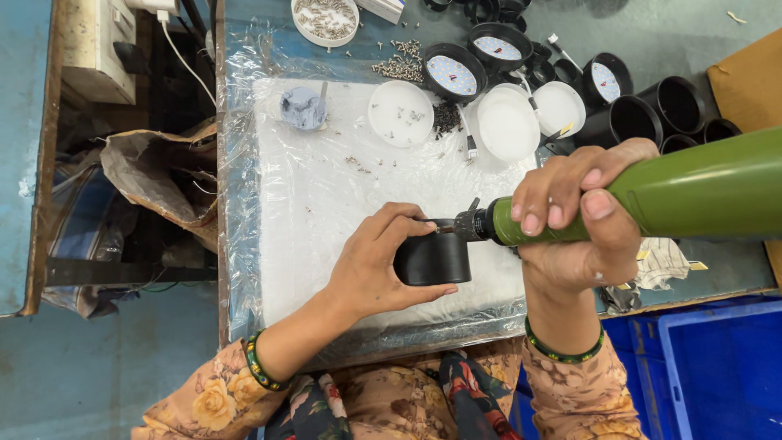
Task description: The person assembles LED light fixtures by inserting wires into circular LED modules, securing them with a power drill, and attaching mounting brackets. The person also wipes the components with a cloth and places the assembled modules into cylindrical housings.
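Sleeves: floral cloth at the bottom edge, a beaded bangle on each wrist.
Left hand (376, 265): curled around a black housing (432, 259), thumb under it, fingers over its top rim, holding it on its side.
Housing: lies on the white pad (309, 212), near the pad's front edge, open end facing right.
Right hand (574, 224): closed tight around a green driver (692, 191), fingers wrapped over the barrel near its front end.
Driver: long axis runs nearly level, right to left, rising a little to the right; its dark tip (468, 224) meets the housing's upper right rim, just beside the left fingertips.
Key relation: housing lies directly left of the driver tip; left hand is the nearer one.
Middle: loose screws (358, 163) on the pad, a white dish (400, 113), a small blue-grey pot (302, 107).
Far: round lamp parts (453, 72) and black tubes (676, 106) on the table (700, 265).
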